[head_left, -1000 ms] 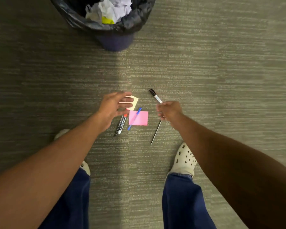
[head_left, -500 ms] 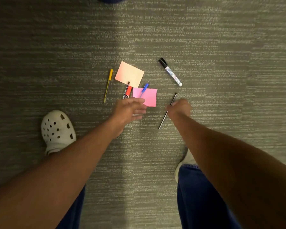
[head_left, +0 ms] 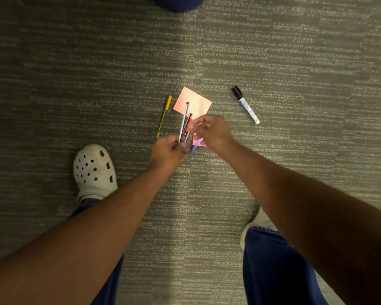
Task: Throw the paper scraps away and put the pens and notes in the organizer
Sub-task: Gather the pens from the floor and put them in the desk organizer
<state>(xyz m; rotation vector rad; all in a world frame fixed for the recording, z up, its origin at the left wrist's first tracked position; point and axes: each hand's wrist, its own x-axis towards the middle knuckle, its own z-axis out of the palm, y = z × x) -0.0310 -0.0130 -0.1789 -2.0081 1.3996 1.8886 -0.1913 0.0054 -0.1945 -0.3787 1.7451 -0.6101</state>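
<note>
Above grey carpet floor (head_left: 295,62), the left hand (head_left: 167,154) pinched thin, light, stiff pens (head_left: 183,123) low on their barrels; the right hand (head_left: 211,132) had fingers curled, grip unclear.

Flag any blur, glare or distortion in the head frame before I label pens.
Head view: motion blur on the right hand and left hand, smearing the pens in the left grip; orange note glows, slightly overexposed; yellow pen and black marker sharp; corners dark and forearms stretched by the wide-angle lens.
</note>
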